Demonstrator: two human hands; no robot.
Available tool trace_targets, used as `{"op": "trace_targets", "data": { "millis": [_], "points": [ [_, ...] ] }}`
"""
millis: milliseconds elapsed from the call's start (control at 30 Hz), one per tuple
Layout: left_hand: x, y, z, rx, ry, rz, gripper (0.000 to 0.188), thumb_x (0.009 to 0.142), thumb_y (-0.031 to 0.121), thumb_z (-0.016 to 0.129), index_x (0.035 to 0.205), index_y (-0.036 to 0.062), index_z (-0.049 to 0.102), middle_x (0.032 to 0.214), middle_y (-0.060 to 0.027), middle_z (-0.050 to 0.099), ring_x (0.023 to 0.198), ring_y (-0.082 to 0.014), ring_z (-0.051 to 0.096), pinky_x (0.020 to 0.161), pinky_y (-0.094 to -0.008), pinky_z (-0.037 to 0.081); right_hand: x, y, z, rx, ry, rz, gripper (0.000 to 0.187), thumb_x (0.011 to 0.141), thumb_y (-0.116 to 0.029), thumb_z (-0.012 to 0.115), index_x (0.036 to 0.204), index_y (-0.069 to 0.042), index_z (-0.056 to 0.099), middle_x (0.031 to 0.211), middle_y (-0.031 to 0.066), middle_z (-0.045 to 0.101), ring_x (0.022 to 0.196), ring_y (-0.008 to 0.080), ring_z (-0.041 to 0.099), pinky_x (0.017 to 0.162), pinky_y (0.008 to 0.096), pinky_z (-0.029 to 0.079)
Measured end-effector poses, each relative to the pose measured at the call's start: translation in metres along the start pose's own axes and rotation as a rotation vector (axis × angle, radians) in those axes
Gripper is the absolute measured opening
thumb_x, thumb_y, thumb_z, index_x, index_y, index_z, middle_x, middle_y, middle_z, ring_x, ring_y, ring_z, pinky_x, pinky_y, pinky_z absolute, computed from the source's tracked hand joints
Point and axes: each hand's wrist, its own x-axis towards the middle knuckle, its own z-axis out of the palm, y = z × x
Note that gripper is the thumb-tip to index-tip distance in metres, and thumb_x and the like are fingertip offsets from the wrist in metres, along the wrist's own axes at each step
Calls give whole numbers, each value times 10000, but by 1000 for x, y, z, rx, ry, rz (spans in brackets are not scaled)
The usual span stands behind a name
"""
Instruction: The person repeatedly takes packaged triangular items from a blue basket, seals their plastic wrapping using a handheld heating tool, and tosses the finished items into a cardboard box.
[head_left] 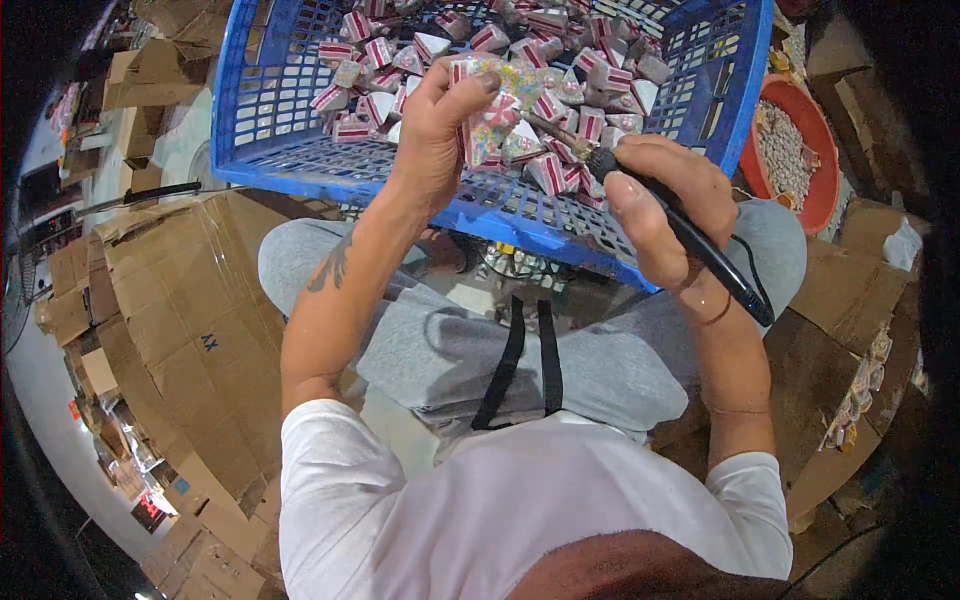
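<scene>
My left hand [435,125] is closed on a decorated cake-slice-shaped piece [490,135] with pink, white and multicoloured bits on its face, held over a blue plastic basket [560,243]. My right hand [685,195] grips a thick black-handled tool [715,255] with a slim metal front end. Its tip points left and seems to meet the piece, though the exact contact is too small to tell. Beneath both hands, many small wedge-shaped cake slices [547,175], white with dark red stripes, lie heaped in the basket.
To the right of the basket stands a red bowl [828,195] full of small pale pieces. Flattened cardboard [190,320] covers the floor at left, with more cardboard [840,290] at right. My bent legs [420,345] in grey trousers lie below the basket's near edge.
</scene>
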Motion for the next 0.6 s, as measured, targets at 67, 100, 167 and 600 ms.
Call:
{"op": "trace_targets", "data": {
  "millis": [67,100,167,600],
  "points": [
    [2,-2,0,-43,8,2,313,871,170,652,1108,-3,546,970,-92,641,802,-136,648,730,-290,558,1,1,-2,-27,-26,-24,227,742,-113,732,921,4,655,771,163,675,654,321,669,608,391,536],
    [2,-2,0,-48,8,3,314,871,170,654,1110,-2,547,970,-91,641,803,-136,648,730,-288,558,1,2,-2,-27,-26,-23,227,742,-113,732,921,4,655,771,163,675,654,321,669,608,391,536],
    [2,-3,-3,-50,11,5,314,871,169,655,1113,-1,548,970,-89,641,804,-136,648,730,-286,558,1,3,0,10,-9,-36,226,743,-104,732,922,6,648,755,160,669,632,317,662,587,385,530],
    [0,-3,-3,72,48,38,366,860,204,687,1127,-8,555,969,-74,642,826,-119,643,752,-277,545,2,1,0,3,-39,-16,203,759,-108,716,915,-1,644,741,157,660,625,304,653,573,381,518]
  ]
}}
